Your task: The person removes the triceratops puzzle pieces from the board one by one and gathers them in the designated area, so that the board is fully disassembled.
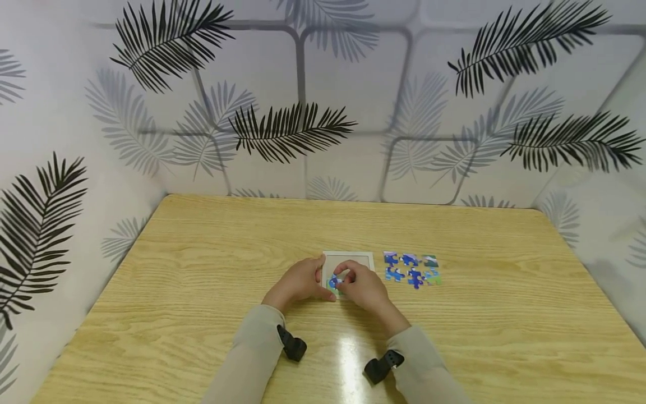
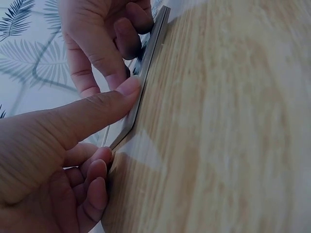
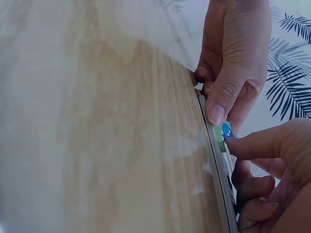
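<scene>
A shallow white-rimmed puzzle frame [image 1: 348, 253] lies on the table between both hands. My left hand [image 1: 301, 280] holds its near left corner, thumb along the near rim and curled fingers at the left side; the left wrist view shows the thumb tip on the frame's edge [image 2: 154, 46]. Over the frame's lower left part, my right hand [image 1: 364, 287] pinches a blue puzzle piece [image 1: 333, 281] between thumb and fingers. Green puzzle area [image 3: 218, 138] shows under that blue piece in the right wrist view. The right fingers hide part of the frame's inside.
Right of the frame, several loose puzzle pieces [image 1: 415, 278] in blue, purple and green lie in two rows. The wooden table [image 1: 202, 241] meets a leaf-patterned wall covering [image 1: 348, 168] at its back edge. Black camera straps sit on both wrists.
</scene>
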### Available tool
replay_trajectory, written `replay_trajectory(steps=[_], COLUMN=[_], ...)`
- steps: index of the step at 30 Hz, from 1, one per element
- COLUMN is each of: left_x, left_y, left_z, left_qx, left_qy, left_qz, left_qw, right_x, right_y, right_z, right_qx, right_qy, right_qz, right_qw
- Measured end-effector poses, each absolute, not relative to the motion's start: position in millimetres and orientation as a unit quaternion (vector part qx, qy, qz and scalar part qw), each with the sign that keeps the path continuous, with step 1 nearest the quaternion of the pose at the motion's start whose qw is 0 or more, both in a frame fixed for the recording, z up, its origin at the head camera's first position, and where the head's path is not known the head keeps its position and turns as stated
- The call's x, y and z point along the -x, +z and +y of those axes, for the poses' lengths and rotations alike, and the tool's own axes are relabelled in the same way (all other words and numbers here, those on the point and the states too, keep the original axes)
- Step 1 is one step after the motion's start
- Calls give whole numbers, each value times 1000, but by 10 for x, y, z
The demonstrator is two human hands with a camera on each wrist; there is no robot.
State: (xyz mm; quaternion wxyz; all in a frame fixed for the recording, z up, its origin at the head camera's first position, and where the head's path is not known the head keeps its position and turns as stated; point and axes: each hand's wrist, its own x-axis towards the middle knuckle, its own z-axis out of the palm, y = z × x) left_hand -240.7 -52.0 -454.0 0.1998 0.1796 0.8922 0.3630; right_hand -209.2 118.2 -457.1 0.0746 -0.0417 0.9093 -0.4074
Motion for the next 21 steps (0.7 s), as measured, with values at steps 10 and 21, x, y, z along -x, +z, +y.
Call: replay_trajectory(steps=[10,21], left_x=[2442,2444], left_y=[-4561,-4573], left_z=[-506,-505], left_qx=[-178,-174], left_qy=[353,349], left_qz=[896,899], left_qw=[200,198], right_x=[2122,2146], right_y=[-4559,-4571], right_z=[1184,1313], right_qx=[5,-58], right_qy=[-481,-559], right_qz=[874,825], right_qw=[68,59])
